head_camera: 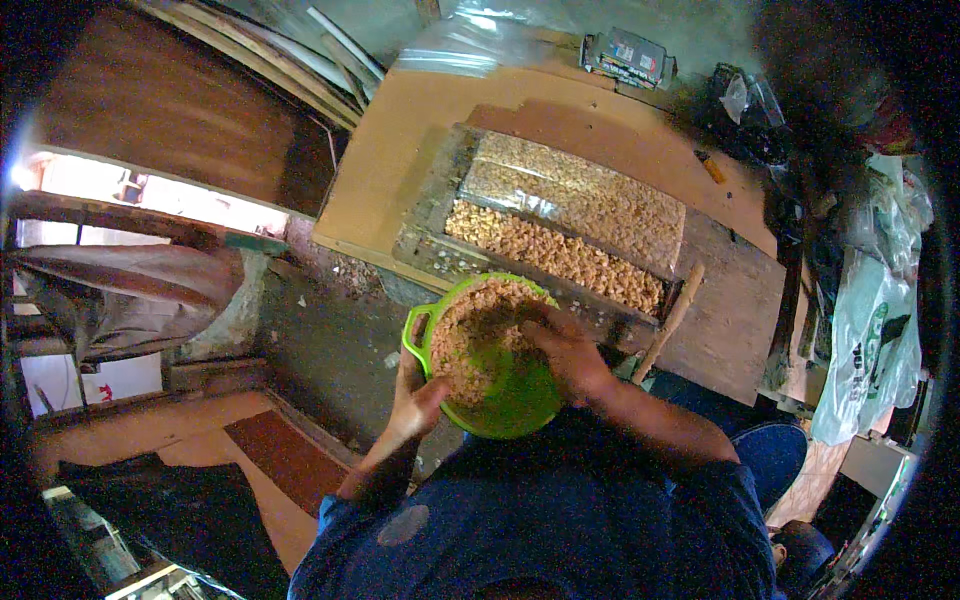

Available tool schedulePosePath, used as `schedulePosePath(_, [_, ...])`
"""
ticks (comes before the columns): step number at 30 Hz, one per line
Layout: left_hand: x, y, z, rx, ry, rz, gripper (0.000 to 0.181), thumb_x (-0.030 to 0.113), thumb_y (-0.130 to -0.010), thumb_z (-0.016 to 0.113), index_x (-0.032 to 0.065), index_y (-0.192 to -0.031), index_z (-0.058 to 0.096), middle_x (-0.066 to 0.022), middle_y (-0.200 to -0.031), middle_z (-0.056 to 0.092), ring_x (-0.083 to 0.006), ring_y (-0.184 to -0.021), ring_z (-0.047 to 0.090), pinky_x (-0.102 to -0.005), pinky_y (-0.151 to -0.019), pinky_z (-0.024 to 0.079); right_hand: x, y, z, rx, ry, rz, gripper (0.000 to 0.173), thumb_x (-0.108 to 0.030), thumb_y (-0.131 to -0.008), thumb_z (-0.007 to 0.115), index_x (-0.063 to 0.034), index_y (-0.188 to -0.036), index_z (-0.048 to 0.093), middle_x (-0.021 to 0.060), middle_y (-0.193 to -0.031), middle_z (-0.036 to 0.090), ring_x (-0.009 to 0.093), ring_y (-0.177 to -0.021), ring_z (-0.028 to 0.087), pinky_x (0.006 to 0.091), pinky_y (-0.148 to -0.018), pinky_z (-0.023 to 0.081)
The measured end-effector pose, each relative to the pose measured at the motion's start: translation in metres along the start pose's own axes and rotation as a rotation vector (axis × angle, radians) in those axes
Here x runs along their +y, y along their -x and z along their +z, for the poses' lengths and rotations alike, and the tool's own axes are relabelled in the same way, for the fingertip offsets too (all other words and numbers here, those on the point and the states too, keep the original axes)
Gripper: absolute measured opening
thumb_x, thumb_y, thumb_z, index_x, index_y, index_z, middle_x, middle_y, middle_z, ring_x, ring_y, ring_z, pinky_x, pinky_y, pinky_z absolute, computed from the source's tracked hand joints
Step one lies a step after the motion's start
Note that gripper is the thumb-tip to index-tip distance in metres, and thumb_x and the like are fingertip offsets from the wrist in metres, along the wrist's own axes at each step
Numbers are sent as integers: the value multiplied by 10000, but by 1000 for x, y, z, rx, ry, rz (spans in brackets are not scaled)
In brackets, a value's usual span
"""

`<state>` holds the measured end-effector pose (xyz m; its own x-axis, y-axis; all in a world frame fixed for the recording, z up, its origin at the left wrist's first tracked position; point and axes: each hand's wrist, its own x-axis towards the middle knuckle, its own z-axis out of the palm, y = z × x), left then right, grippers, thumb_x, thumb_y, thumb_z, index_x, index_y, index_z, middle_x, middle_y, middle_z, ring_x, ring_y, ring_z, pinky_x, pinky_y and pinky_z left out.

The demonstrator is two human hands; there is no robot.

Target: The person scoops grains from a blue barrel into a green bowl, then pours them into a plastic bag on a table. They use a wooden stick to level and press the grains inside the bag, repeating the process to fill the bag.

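My left hand [421, 401] grips the left side of a green plastic bowl [517, 409] with a loop handle, its thumb over the rim. Small tan pieces, perhaps puffed grain or nuts, lie in the bowl. My right hand [562, 345] reaches over the bowl's right side; its fingers are blurred and dark, and whether they hold pieces cannot be told. Beyond the bowl, a shallow wooden frame [427, 244] holds more tan pieces [555, 255]. A clear sheet [577, 199] covers the far part of them. A wooden stick [671, 322] leans across the frame's right end.
The frame rests on a table covered with brown board [397, 127]. A dark box [628, 58] and a small orange-handled object [709, 166] lie towards its far side. Plastic bags [870, 337] hang at the right. Long wooden strips [262, 56] lean at the upper left.
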<state>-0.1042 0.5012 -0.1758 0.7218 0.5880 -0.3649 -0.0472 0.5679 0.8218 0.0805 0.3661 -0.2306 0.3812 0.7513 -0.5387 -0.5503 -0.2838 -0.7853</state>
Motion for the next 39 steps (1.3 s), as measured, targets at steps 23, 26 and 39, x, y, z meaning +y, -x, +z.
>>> schedulePosePath(23, [-20, 7, -17, 135, -138, -106, 1029, 125, -694, 724, 70, -1552, 159, -138, -1515, 353, -309, -1383, 395, -466, -1138, 348, -47, -2, -29, -9, -606, 243, 353, -333, -990, 545, -44, -1172, 636, 109, -1176, 663, 221, -993, 651, 385, -849, 547])
schedulePosePath(26, [-12, 0, -2, 64, -88, -15, 1033, 166, -692, 728, 55, -1549, 160, -141, -1516, 354, -316, -1382, 398, -467, -1143, 340, -49, -8, -77, 191, -267, -23, 347, -327, -997, 546, -49, -1187, 629, 93, -1141, 667, 233, -1048, 616, 384, -893, 511])
schedulePosePath(39, [-11, 8, -16, 137, -145, -82, 998, 225, -729, 721, 53, -1546, 174, -148, -1500, 387, -303, -1368, 416, -449, -1139, 338, -71, 10, -154, 327, 1097, -266, 418, -160, -859, 638, -13, -1247, 589, 199, -1212, 630, 377, -1127, 598, 427, -1015, 452])
